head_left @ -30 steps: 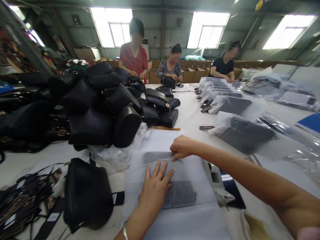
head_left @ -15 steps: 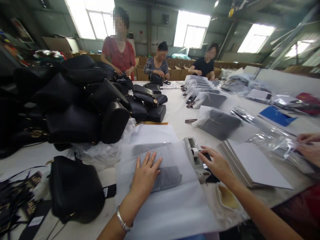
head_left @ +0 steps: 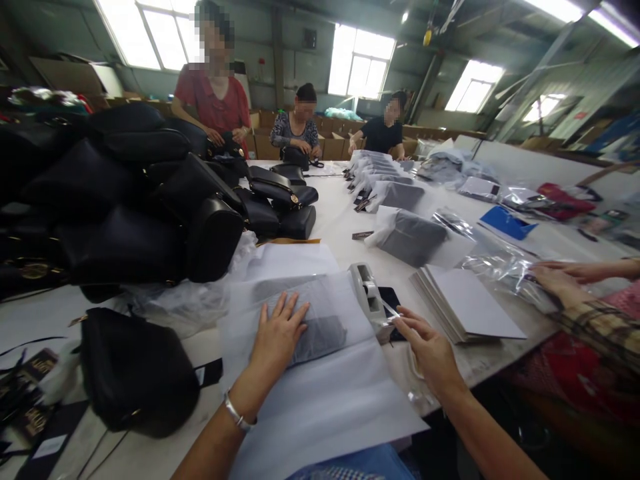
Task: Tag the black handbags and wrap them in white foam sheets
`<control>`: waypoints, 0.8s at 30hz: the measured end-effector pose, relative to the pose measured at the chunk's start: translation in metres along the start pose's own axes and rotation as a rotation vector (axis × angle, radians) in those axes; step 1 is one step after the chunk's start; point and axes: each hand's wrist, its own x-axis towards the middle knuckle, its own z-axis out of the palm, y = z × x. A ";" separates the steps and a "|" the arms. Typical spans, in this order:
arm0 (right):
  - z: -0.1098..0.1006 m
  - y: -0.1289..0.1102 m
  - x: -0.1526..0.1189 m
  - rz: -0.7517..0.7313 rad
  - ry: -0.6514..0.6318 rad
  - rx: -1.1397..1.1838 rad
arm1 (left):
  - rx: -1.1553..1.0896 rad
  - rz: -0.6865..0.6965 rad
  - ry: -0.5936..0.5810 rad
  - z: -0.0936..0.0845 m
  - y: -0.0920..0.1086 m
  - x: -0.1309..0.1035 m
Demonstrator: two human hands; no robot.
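My left hand [head_left: 281,328] lies flat with fingers spread on white tissue paper [head_left: 320,413], through which a dark handbag [head_left: 323,339] shows. My right hand [head_left: 427,350] pinches the end of a clear strip of tape [head_left: 391,311] between thumb and fingers. That strip runs from a grey tape dispenser [head_left: 369,293] just right of the paper. Behind the dispenser a dark flat object [head_left: 390,301] is partly hidden. To the left of the paper sits a black handbag [head_left: 137,373] with a dark tag beside it.
A heap of black handbags [head_left: 120,200] fills the left side. Wrapped bags [head_left: 407,233] line the middle right. A stack of white boards [head_left: 473,303] stands near a co-worker's hands [head_left: 560,277] on clear plastic. Three people work across the table.
My right hand has drawn a strip of tape out of the dispenser toward me. My left hand stays on the paper. The view has swung right, showing more of the co-worker's arms.
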 end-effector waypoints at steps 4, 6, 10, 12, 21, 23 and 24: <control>-0.005 0.014 -0.019 0.319 -0.089 0.211 | -0.021 -0.003 0.007 0.001 -0.001 0.000; -0.005 0.026 -0.018 0.434 -0.115 0.289 | -0.027 -0.003 0.002 0.001 -0.002 0.000; -0.003 0.045 -0.005 0.351 -0.110 0.197 | -0.039 -0.006 -0.014 -0.002 -0.003 0.001; -0.005 0.048 0.002 0.211 -0.115 0.012 | -0.055 -0.011 -0.028 -0.005 -0.003 0.003; -0.021 -0.013 -0.006 -0.380 -0.367 -0.629 | -0.203 0.011 -0.072 -0.017 -0.027 0.009; -0.006 -0.040 0.003 -0.568 -0.525 -0.684 | -0.235 -0.034 -0.032 -0.020 -0.039 0.011; 0.006 -0.053 0.009 -0.648 -0.606 -0.702 | -0.240 -0.065 -0.011 -0.021 -0.046 0.011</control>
